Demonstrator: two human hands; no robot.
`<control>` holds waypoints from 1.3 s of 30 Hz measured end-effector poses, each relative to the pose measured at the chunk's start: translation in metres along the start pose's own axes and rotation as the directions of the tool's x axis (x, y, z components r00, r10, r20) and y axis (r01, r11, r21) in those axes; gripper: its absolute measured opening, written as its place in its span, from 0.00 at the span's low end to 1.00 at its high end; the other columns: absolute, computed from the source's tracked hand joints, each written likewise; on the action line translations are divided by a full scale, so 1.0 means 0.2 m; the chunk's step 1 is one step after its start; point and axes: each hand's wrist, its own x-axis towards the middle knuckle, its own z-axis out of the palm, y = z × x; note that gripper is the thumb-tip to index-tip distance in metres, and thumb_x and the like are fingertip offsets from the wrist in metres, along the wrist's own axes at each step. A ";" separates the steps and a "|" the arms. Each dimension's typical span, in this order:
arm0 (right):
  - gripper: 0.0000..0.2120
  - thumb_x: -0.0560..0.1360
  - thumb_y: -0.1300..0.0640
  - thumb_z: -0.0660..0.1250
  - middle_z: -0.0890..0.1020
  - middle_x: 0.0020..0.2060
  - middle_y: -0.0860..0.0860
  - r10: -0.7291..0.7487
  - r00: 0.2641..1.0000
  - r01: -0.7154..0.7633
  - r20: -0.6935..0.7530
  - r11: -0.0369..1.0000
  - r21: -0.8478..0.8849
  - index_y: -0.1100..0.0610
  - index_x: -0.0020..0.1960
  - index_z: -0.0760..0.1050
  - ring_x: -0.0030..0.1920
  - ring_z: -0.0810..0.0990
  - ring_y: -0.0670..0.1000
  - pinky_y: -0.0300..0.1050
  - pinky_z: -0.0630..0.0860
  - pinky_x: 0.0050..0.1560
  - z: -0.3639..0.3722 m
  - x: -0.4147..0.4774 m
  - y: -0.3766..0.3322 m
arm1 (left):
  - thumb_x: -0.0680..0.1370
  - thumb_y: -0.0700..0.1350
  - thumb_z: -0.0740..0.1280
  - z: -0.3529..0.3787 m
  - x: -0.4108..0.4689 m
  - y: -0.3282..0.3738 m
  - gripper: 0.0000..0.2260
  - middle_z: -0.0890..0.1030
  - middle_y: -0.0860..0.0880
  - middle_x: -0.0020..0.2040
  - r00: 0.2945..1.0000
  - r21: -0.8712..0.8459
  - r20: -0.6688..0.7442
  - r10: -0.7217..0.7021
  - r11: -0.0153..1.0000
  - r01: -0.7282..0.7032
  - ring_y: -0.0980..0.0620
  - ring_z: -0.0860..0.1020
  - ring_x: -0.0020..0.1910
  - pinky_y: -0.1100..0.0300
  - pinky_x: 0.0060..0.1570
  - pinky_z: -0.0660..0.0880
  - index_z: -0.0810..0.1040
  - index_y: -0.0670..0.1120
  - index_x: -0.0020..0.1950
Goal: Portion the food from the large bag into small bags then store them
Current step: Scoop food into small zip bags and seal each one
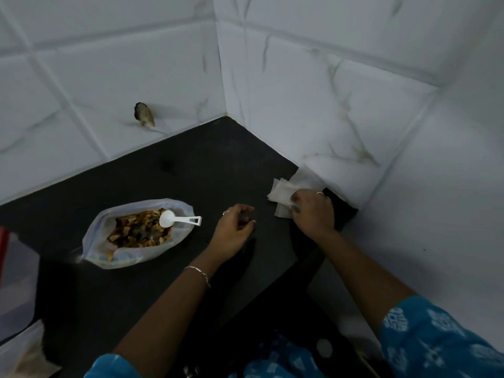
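Note:
A large clear bag (103,241) lies open on the black counter (191,173), filled with a yellow-brown mixed snack. A white plastic scoop (177,219) rests across its mouth, handle pointing right. A small pile of clear little bags (286,189) lies by the right wall. My right hand (313,211) pinches the edge of this pile with its fingertips. My left hand (234,230) hovers just above the counter between the large bag and the pile, fingers loosely curled, holding nothing.
White marbled tile walls meet in a corner behind the counter; a rough hole (144,114) shows in the left wall. The counter's front edge runs diagonally at lower right. A clear container with a red part (16,282) stands at the far left.

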 end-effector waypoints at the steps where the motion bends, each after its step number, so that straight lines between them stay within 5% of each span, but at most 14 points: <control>1: 0.09 0.74 0.56 0.68 0.82 0.52 0.52 -0.020 1.000 0.020 -0.002 1.000 -0.012 0.54 0.54 0.79 0.52 0.79 0.54 0.50 0.71 0.55 0.00 0.01 0.01 | 0.78 0.40 0.67 0.00 0.00 0.00 0.13 0.75 0.48 0.61 1.000 -0.005 0.005 -0.007 1.000 0.007 0.56 0.76 0.57 0.71 0.51 0.73 0.74 0.48 0.62; 6: 0.03 0.76 0.58 0.65 0.82 0.43 0.53 -0.033 0.993 0.037 -0.112 0.999 0.033 0.56 0.46 0.78 0.43 0.80 0.55 0.49 0.72 0.48 -0.01 0.04 -0.02 | 0.78 0.40 0.67 -0.02 0.01 0.02 0.15 0.75 0.50 0.63 0.999 -0.085 -0.002 -0.037 0.996 0.037 0.57 0.77 0.57 0.63 0.57 0.75 0.73 0.49 0.64; 13: 0.05 0.81 0.59 0.60 0.79 0.41 0.50 0.086 0.972 0.037 -0.221 0.867 0.497 0.59 0.51 0.73 0.42 0.77 0.51 0.45 0.72 0.42 -0.20 0.08 -0.20 | 0.78 0.40 0.67 -0.12 0.01 0.14 0.17 0.75 0.52 0.64 0.993 -0.268 -0.117 -0.010 0.963 -0.022 0.58 0.76 0.59 0.63 0.58 0.74 0.71 0.51 0.65; 16: 0.05 0.82 0.59 0.57 0.74 0.40 0.43 0.048 0.992 0.044 -0.114 0.726 0.686 0.57 0.50 0.72 0.41 0.73 0.44 0.36 0.69 0.42 -0.29 0.10 -0.32 | 0.80 0.42 0.65 -0.24 -0.01 0.21 0.19 0.75 0.55 0.63 0.985 -0.343 -0.173 -0.001 0.937 -0.059 0.61 0.75 0.60 0.62 0.61 0.73 0.69 0.50 0.70; 20: 0.06 0.82 0.57 0.57 0.75 0.42 0.45 -0.028 0.988 -0.103 0.149 0.595 0.797 0.53 0.51 0.74 0.42 0.72 0.43 0.37 0.70 0.44 -0.34 0.12 -0.49 | 0.81 0.46 0.63 -0.41 -0.08 0.26 0.18 0.76 0.54 0.64 0.975 -0.440 -0.215 -0.052 0.897 -0.049 0.62 0.74 0.62 0.66 0.60 0.72 0.69 0.50 0.71; 23: 0.08 0.81 0.55 0.58 0.77 0.44 0.47 -0.094 0.959 -0.165 0.267 0.582 0.796 0.52 0.52 0.76 0.47 0.75 0.46 0.44 0.72 0.51 -0.33 0.12 -0.61 | 0.82 0.47 0.61 -0.53 -0.16 0.26 0.13 0.81 0.53 0.58 0.977 -0.429 -0.179 -0.113 0.903 0.026 0.62 0.79 0.54 0.73 0.45 0.75 0.75 0.49 0.66; 26: 0.08 0.81 0.56 0.59 0.79 0.45 0.49 -0.200 0.921 -0.163 0.334 0.582 0.797 0.52 0.51 0.77 0.47 0.76 0.48 0.46 0.73 0.52 -0.30 0.11 -0.73 | 0.82 0.44 0.61 -0.63 -0.25 0.22 0.10 0.84 0.46 0.49 0.974 -0.425 -0.177 -0.142 0.904 0.054 0.50 0.81 0.48 0.58 0.48 0.78 0.81 0.46 0.55; 30: 0.08 0.81 0.57 0.60 0.79 0.45 0.50 -0.321 0.872 -0.136 0.369 0.565 0.814 0.54 0.51 0.78 0.45 0.75 0.46 0.40 0.72 0.47 -0.27 0.08 -0.89 | 0.81 0.43 0.63 -0.71 -0.38 0.18 0.07 0.82 0.47 0.38 0.950 -0.604 -0.174 -0.259 0.790 0.104 0.51 0.79 0.38 0.59 0.36 0.76 0.80 0.45 0.47; 33: 0.08 0.81 0.58 0.59 0.79 0.47 0.51 -0.379 0.835 -0.123 0.399 0.579 0.806 0.55 0.52 0.77 0.45 0.76 0.47 0.39 0.72 0.46 -0.23 0.05 -1.00 | 0.81 0.44 0.63 -0.76 -0.48 0.13 0.09 0.82 0.42 0.45 0.939 -0.669 -0.143 -0.311 0.730 0.139 0.46 0.81 0.44 0.55 0.43 0.80 0.80 0.40 0.53; 39: 0.07 0.81 0.58 0.60 0.80 0.49 0.53 -0.444 0.786 -0.084 0.431 0.614 0.785 0.54 0.53 0.77 0.48 0.78 0.51 0.42 0.74 0.45 -0.17 -0.02 -1.18 | 0.81 0.46 0.63 -0.83 -0.66 0.09 0.12 0.83 0.42 0.51 0.908 -0.705 -0.208 -0.362 0.699 0.117 0.50 0.82 0.48 0.57 0.41 0.81 0.80 0.41 0.58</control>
